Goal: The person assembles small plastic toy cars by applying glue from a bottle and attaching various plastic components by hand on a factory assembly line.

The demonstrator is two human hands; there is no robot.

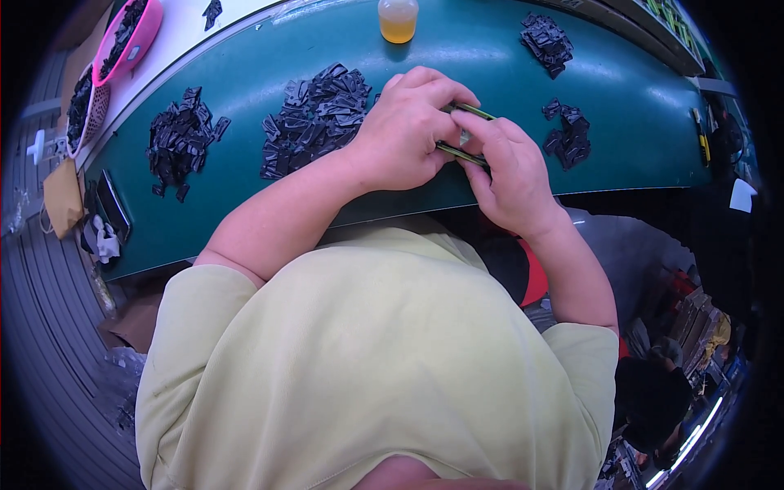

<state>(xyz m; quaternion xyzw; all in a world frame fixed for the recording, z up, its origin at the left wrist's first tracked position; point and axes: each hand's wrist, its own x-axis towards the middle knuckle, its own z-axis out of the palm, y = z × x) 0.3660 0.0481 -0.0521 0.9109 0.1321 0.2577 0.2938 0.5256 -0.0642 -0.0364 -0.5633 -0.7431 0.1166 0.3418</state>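
My left hand (411, 126) and my right hand (514, 167) meet above the near part of the green table. Between their fingers is a thin black-and-green strip-like part (463, 153); a second edge of the same colours shows above it, and I cannot tell whether both belong to one frame. Fingers of both hands close on it and hide much of its shape. Beside my left hand lies a large heap of small flat black plastic pieces (314, 122). Right of my right hand is a smaller pile of black pieces (569, 135).
Further black piles lie at the left (181, 140) and far right (547, 42) of the green table (237, 208). A clear cup of yellow liquid (398, 23) stands at the back. Pink baskets (145, 39) are far left. A tray with green strips (674, 24) is far right.
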